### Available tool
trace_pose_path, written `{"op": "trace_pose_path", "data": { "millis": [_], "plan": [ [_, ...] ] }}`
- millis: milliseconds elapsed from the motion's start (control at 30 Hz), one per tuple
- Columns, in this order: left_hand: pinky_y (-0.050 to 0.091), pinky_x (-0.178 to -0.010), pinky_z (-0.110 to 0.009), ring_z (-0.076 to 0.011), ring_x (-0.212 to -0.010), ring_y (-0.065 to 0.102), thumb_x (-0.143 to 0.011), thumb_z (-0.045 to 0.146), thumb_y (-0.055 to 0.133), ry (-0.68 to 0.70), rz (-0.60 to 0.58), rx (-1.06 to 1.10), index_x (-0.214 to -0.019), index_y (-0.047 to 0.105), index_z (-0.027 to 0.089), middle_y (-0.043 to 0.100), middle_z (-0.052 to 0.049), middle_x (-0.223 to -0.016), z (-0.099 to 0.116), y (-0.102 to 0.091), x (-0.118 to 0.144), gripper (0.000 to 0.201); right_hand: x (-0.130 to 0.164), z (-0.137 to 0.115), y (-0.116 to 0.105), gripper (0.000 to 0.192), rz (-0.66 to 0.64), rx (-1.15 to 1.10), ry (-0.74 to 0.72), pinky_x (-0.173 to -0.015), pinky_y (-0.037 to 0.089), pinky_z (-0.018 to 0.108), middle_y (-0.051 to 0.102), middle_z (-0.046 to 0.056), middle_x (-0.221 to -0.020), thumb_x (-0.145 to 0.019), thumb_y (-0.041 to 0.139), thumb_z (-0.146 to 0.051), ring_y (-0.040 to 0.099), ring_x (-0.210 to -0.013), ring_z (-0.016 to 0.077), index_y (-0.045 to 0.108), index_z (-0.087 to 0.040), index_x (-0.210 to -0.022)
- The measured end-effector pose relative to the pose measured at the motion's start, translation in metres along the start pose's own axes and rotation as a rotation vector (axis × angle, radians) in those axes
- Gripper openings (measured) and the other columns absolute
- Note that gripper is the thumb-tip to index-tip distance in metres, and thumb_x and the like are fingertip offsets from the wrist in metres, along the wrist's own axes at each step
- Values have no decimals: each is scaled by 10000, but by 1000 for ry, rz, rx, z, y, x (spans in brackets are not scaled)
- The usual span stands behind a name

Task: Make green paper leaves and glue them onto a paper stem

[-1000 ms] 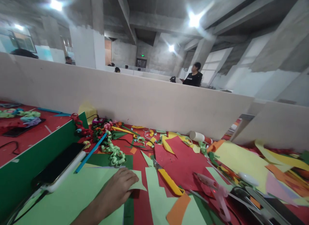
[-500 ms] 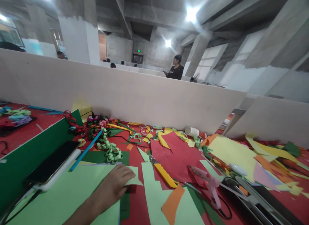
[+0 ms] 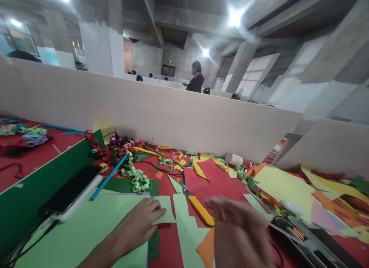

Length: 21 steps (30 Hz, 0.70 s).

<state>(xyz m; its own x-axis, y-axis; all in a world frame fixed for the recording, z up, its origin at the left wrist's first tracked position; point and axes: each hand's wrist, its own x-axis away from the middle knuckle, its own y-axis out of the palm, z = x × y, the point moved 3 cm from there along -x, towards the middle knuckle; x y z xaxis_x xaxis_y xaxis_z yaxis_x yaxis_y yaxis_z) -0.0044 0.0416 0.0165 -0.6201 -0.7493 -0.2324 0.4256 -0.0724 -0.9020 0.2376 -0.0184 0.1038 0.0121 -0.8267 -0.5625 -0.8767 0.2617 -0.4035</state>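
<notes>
Left hand: one left hand (image 3: 141, 221), palm down, fingers spread flat and pressing on the large light-green paper sheet (image 3: 86, 233); nothing is clamped in it.
Right hand: one right hand (image 3: 240, 231), blurred, raised above the table with fingers loosely apart; it holds nothing I can make out.
Light-green sheet: lies flat at the near left of the red table top (image 3: 168, 248), its far right corner under the left fingertips.
Utility knife: one yellow-handled utility knife (image 3: 198, 208), lying on the table between the two hands, blade end pointing away from the person.
Second green piece: one narrow light-green paper offcut (image 3: 187, 231), just right of the left hand and under the knife's handle.
Orange scrap: one orange paper scrap (image 3: 206, 250), touching the lower edge of the right hand in view.
Red sheet: one red paper sheet (image 3: 216, 181), beyond the knife.
Paper chain: one light-green paper chain (image 3: 137, 179), beyond the left hand.
Phone: one black phone (image 3: 72, 188) on the green divider board (image 3: 34, 191), left of the sheet.
Stick: one blue stick (image 3: 108, 176), leaning beside the phone.
Bottle: one white bottle (image 3: 235, 159), lying by the beige partition wall (image 3: 161, 114).
Other people: one person (image 3: 196, 78) standing behind the partition.
</notes>
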Motion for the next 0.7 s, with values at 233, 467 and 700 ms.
{"op": "trace_pose_path", "data": {
  "millis": [233, 467, 700],
  "plan": [
    [507, -945, -321, -228, -1024, 666, -840, -57, 520, -24, 63, 79, -1028, 620, 258, 721, -17, -1055, -8, -2, 4, 381, -7, 31, 81, 285, -429, 319, -471, -832, 592, 404, 772, 61, -1143, -953, 606, -154, 727, -991, 281, 619, -236, -1226],
    [449, -1135, -393, -243, -1272, 614, -782, -86, 510, 26, 122, 167, -1039, 621, 258, 739, -26, -1178, -4, 8, -1, 444, 16, 57, 77, 229, -417, 347, -540, -791, 560, 345, 783, 16, -1015, -948, 581, -55, 718, -887, 213, 614, -231, -1091],
    [517, -1073, -395, -241, -1211, 647, -892, -9, 497, -30, 224, 185, -1103, 623, 254, 729, -56, -1209, 0, 2, -4, 360, 7, 61, 82, 205, -350, 291, -401, -764, 542, 332, 777, 4, -972, -937, 578, -96, 724, -868, 214, 615, -259, -1055]
  ]
}}
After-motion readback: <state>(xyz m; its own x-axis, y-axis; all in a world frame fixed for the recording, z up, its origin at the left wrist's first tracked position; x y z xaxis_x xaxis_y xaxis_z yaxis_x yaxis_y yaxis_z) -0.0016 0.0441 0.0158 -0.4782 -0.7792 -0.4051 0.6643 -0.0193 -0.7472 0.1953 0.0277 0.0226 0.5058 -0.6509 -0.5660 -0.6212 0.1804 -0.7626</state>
